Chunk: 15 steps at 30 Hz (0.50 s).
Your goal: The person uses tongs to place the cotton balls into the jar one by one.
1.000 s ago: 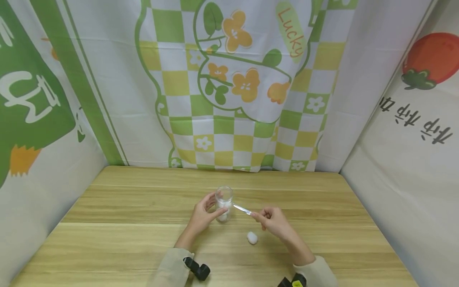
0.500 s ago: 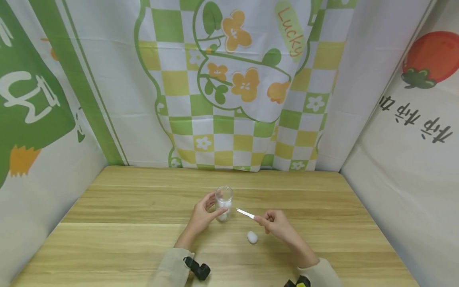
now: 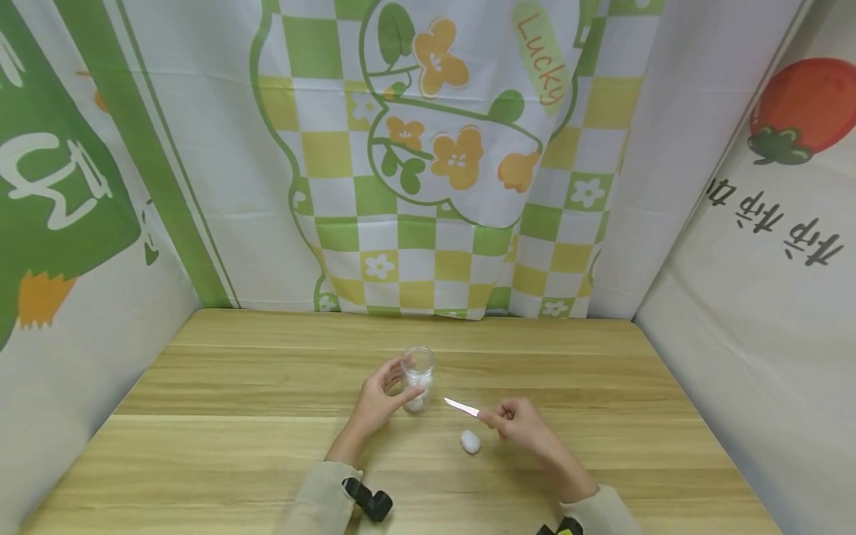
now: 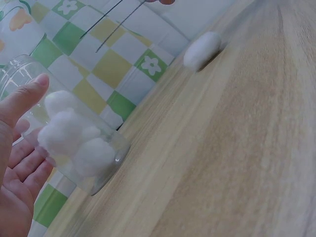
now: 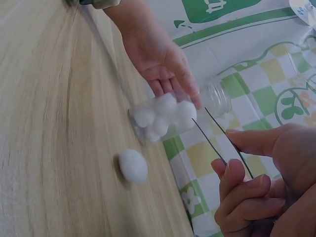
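Observation:
A clear jar (image 3: pixel 417 364) stands upright on the table, partly filled with white cotton balls (image 4: pixel 74 133). My left hand (image 3: pixel 377 401) holds the jar from its left side, thumb in front and fingers behind. Metal tweezers (image 3: pixel 463 407) are pinched between the thumb and fingers of my right hand (image 3: pixel 524 427). Their two tips are apart with nothing between them, as the right wrist view shows, and point toward the jar. One loose cotton ball (image 3: pixel 470 442) lies on the table, just below the tweezers and left of the right hand.
The wooden table (image 3: pixel 234 379) reaches back to a checked curtain (image 3: pixel 414 245). Printed cloth walls (image 3: pixel 769 334) close off both sides. A black wrist mount (image 3: pixel 368 499) sits on the left sleeve.
My right hand has drawn the tweezers away from the jar, slightly right and toward me, nearer to the loose cotton ball. The left hand and jar have stayed in place.

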Each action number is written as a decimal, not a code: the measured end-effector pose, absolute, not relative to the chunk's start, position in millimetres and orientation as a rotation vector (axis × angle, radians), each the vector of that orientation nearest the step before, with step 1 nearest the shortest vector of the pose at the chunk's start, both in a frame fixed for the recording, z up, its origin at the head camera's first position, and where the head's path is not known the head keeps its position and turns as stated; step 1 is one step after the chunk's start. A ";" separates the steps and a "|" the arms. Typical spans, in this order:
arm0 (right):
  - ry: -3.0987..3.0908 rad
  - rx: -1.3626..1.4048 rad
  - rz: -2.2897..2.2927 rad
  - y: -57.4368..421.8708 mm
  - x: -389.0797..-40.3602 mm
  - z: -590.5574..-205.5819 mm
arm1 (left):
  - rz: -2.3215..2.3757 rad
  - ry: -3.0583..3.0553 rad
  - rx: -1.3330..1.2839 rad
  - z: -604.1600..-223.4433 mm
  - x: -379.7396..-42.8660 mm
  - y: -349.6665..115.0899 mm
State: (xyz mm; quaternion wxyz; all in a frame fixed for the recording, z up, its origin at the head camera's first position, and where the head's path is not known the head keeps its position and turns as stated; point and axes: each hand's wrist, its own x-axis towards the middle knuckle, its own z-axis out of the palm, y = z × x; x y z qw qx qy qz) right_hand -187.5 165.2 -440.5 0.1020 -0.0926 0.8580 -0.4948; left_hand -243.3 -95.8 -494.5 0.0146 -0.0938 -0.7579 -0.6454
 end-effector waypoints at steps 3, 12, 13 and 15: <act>2.525 -0.291 -1.466 168.4 -188.4 -443.3 | -2.005 -2.350 -0.293 -494.9 -243.8 -95.3; 2.492 -0.372 -1.393 184.3 -193.0 -449.2 | -1.997 -2.355 -0.318 -494.7 -243.7 -96.0; 2.491 -0.397 -1.380 186.2 -193.8 -450.2 | -2.000 -2.355 -0.317 -494.6 -243.6 -96.2; 2.482 -0.425 -1.357 190.2 -195.5 -452.9 | -2.004 -2.354 -0.314 -494.9 -243.8 -96.5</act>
